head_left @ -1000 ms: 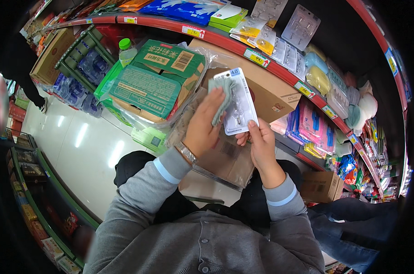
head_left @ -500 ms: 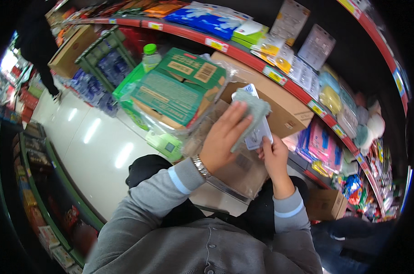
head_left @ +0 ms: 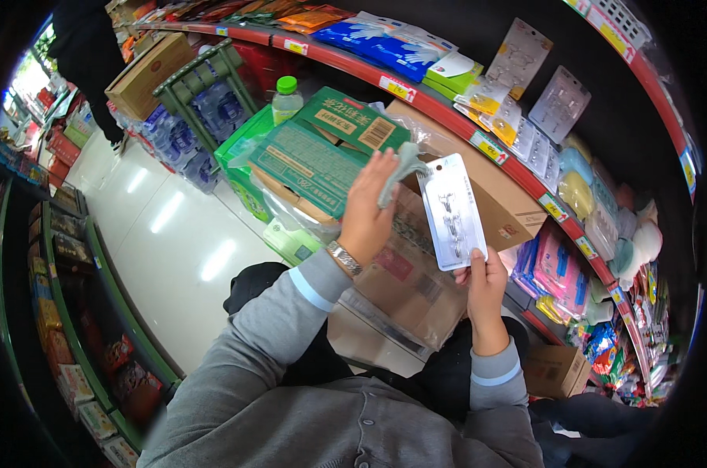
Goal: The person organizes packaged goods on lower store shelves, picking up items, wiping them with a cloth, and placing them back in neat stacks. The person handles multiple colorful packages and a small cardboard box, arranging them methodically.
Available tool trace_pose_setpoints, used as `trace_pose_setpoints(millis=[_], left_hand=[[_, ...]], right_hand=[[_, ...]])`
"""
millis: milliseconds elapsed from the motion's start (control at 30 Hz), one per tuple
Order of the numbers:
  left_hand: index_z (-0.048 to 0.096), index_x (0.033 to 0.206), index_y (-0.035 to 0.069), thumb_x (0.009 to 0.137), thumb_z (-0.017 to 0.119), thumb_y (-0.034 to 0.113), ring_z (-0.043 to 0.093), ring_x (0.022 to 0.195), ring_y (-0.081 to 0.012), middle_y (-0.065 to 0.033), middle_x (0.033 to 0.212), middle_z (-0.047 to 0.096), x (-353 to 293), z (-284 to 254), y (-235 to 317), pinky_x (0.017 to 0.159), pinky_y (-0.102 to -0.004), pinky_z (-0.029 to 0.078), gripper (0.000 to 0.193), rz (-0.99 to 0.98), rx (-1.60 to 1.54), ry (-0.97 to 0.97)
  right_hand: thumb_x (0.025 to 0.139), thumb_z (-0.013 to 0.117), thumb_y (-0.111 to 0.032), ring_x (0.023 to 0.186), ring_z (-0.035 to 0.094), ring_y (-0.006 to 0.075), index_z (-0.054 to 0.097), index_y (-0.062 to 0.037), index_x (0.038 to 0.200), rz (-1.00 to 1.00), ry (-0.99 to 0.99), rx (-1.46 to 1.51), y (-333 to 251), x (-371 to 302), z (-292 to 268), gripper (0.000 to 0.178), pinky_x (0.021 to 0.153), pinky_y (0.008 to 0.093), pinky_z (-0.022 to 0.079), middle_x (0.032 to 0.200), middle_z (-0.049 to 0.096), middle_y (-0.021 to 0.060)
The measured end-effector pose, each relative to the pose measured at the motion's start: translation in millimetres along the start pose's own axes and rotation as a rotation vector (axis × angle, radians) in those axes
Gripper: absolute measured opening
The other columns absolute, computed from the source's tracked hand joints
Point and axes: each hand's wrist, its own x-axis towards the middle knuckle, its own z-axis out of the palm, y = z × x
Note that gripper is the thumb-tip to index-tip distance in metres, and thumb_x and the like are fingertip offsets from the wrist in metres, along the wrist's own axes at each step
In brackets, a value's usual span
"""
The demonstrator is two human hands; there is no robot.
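Note:
My right hand (head_left: 486,287) pinches the lower end of a white blister pack (head_left: 455,204) between thumb and fingers. Small shiny metal pieces, perhaps hooks, show through its clear front. To the left, my left hand (head_left: 367,214) is raised with a grey-green cloth (head_left: 404,166) gripped along its fingers. The cloth is close to the top edge of the pack; whether they touch I cannot tell. Beneath both hands lies a plastic-wrapped brown carton (head_left: 410,292).
Green cartons (head_left: 307,168) and a green-capped bottle (head_left: 287,100) stand at the left. A red-edged shelf (head_left: 447,117) crosses behind, carrying blister packs (head_left: 560,101) and blue glove packets (head_left: 385,40). Another person (head_left: 84,54) stands at the far left. Bottled water (head_left: 170,140) sits on the floor.
The cloth has come off the pack's face as my left hand moved left. The pack now stands fully in view, held a little lower and turned more toward me.

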Motion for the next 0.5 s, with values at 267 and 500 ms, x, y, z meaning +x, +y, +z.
trace_pose_setpoints(millis=[267,500], left_hand=[[0.049,0.134,0.003,0.083,0.056,0.001,0.034,0.137,-0.0381,-0.02,0.145,0.041,-42,32,40,0.111,-0.043,0.029,0.052,0.034,-0.188,-0.235],[0.043,0.138,0.0,0.102,0.045,0.031,0.045,0.128,-0.0208,-0.0126,0.14,0.047,-26,20,49,0.107,-0.0352,0.034,0.048,-0.587,-0.943,-0.129]], right_hand=[[0.1,0.05,-0.019,0.064,0.058,0.0083,0.059,0.0002,0.098,-0.024,-0.027,0.072,4,0,8,0.021,0.059,0.0217,0.046,0.076,0.065,0.0063],[0.101,0.048,-0.024,0.063,0.059,0.0105,0.058,0.0004,0.101,-0.049,0.027,0.296,9,15,-11,0.026,0.062,0.0232,0.048,0.078,0.066,0.0092]])
